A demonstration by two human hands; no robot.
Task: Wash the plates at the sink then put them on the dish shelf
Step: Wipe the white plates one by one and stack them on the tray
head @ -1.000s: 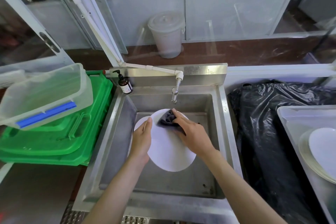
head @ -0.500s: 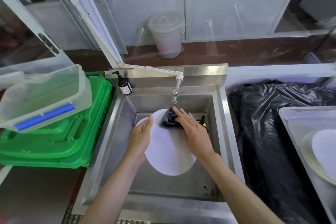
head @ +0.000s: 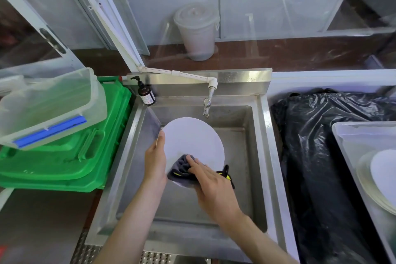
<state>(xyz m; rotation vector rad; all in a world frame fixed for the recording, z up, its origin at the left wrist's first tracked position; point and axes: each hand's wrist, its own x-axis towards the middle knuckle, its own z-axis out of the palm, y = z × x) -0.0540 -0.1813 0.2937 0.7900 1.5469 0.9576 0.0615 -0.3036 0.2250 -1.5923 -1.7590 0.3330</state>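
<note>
Sink (head: 252, 156) steel formed the largest element of the station, with the tap (head: 206, 109) above its far wall showing no visible stream. Left of the basin stood stacked green crates (head: 64, 156) carrying a clear tub (head: 49, 105), and a dark soap bottle (head: 146, 95) stood on the basin's back left corner. To the right lay a black bag (head: 321, 156) and, beyond it, a tray (head: 342, 135) holding further white plates (head: 381, 176); whether those were clean or awaiting washing could not be told. You held the white plate (head: 192, 141) tilted inside the basin, below the tap. Your left hand (head: 155, 162) gripped its left rim, thumb on the face, the other fingers hidden behind. Your right hand (head: 211, 184) pressed the grey cloth (head: 181, 167) flat against the plate's near edge with fingers extended, not curled round the fabric. One second earlier the cloth had been at the plate's far edge, near the tap; half a second earlier it remained there; it had since been drawn across the face to the near rim. Judged from that sweep, you had completed one full pass over the front of the plate, so the scrubbing step was well advanced. The back of the plate probably remained, then rinsing and transfer to the dish shelf, which was not identifiable in view.
</note>
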